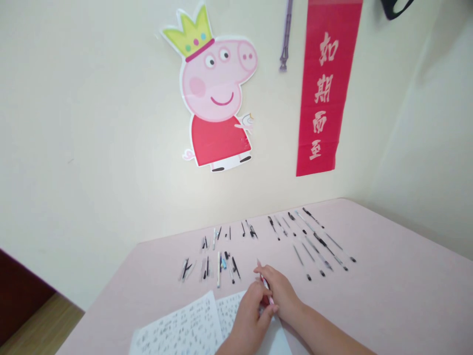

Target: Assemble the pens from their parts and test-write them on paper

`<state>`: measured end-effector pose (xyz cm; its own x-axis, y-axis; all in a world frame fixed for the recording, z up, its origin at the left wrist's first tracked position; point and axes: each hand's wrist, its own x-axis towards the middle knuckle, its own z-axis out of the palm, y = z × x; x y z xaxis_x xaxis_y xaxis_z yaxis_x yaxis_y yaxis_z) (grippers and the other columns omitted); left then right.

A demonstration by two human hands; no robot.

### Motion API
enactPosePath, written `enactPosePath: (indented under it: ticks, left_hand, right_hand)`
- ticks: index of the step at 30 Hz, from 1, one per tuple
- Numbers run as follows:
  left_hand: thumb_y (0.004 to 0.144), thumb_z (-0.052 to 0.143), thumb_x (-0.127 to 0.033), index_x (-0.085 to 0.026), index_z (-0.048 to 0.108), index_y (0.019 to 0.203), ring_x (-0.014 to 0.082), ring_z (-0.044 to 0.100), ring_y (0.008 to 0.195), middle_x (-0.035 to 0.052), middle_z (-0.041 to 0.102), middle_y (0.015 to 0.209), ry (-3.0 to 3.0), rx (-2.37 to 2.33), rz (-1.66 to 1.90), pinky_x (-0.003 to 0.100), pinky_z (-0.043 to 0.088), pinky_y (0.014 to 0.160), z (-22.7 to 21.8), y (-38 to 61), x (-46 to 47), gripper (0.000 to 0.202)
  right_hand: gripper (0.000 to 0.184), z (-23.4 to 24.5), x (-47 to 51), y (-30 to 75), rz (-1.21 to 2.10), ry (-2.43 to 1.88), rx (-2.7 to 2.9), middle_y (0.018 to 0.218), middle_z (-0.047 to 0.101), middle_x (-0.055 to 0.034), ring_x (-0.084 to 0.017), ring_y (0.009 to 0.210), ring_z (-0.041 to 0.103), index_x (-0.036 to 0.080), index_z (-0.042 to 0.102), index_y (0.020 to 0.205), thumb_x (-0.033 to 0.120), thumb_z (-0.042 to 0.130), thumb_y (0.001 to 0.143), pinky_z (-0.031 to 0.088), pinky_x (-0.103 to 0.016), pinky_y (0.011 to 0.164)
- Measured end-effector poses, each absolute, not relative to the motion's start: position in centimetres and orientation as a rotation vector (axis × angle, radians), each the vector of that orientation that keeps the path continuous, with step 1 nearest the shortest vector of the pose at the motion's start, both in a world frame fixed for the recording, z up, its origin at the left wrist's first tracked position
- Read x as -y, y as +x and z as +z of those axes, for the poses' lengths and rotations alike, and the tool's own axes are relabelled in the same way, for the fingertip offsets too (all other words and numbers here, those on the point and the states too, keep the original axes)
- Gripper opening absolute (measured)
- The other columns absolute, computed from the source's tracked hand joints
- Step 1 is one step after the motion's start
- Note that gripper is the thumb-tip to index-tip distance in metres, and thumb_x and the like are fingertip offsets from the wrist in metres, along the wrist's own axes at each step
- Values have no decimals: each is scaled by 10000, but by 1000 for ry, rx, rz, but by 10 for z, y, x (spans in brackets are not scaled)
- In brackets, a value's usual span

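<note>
Both my hands meet low in the middle of a pale pink table (388, 296). My left hand (249, 315) and my right hand (281, 291) are closed together around a pink pen (266, 290) with a clear tip pointing away from me. They hover over sheets of paper covered in handwriting (192, 328). Just beyond lie several pen parts and short pens (221, 266) in small rows.
Several longer black and clear pens (318, 241) lie in a row at the right rear of the table. On the cream wall hang a cartoon pig cutout (216, 98) and a red banner with characters (325, 88). At left the table edge drops to a wooden floor (40, 325).
</note>
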<state>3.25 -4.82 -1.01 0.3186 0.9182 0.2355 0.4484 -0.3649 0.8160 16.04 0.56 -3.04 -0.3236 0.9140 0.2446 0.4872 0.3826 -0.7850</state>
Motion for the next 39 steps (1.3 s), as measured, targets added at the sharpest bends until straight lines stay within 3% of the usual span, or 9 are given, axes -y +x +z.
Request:
enactPosePath:
  ticks: [15,23,26,29,34,37,39]
  left_hand:
    - [753,543,-158,-185,493,765,157,471,727,20,508,770,1928,-1141,934,285,372,673,-20,24,42,58]
    - [662,595,-86,-186,495,785,147,463,710,1,502,754,1875,-1138,935,272,363,669,-26,23,37,187]
    - [632,595,-69,-191,492,769,145,455,699,0,502,747,1898,-1139,906,267,362,655,-26,24,36,212]
    - [618,581,-59,-192,505,773,150,463,711,9,515,762,1921,-1158,836,271,370,667,-23,24,38,218]
    - [644,552,-71,-182,531,821,159,489,739,29,539,798,1924,-1201,796,284,386,694,-18,25,39,210]
    - [668,537,-79,-174,538,831,158,503,744,34,547,807,1883,-1194,831,283,399,699,-19,24,38,189]
    - [679,535,-84,-171,544,846,158,511,755,37,551,819,1869,-1194,849,286,405,708,-20,24,37,189]
  right_hand:
    - [325,-24,0,154,790,-1288,1936,842,609,-12,-177,800,552,269,638,1021,176,492,746,391,-264,757]
    - [294,-14,-3,152,783,-1324,1926,806,606,-36,-189,766,573,223,657,992,199,449,785,421,-286,729]
    - [396,-15,-6,158,789,-1267,1968,897,632,-56,-189,822,588,240,619,1109,156,443,765,433,-299,774]
    - [449,-21,-9,166,838,-1181,1916,1088,628,-80,-191,1000,569,234,582,1173,139,396,776,404,-340,905]
    - [416,-27,-10,171,1023,-1148,1757,1286,518,-110,-211,1186,469,165,576,1185,277,386,832,306,-405,1029]
    - [429,-27,-8,169,1014,-1163,1709,1204,582,-111,-221,1099,532,169,559,1194,347,424,828,377,-397,957]
    - [437,-28,-6,167,966,-1219,1702,988,670,-83,-204,883,610,183,517,1217,362,440,825,453,-352,792]
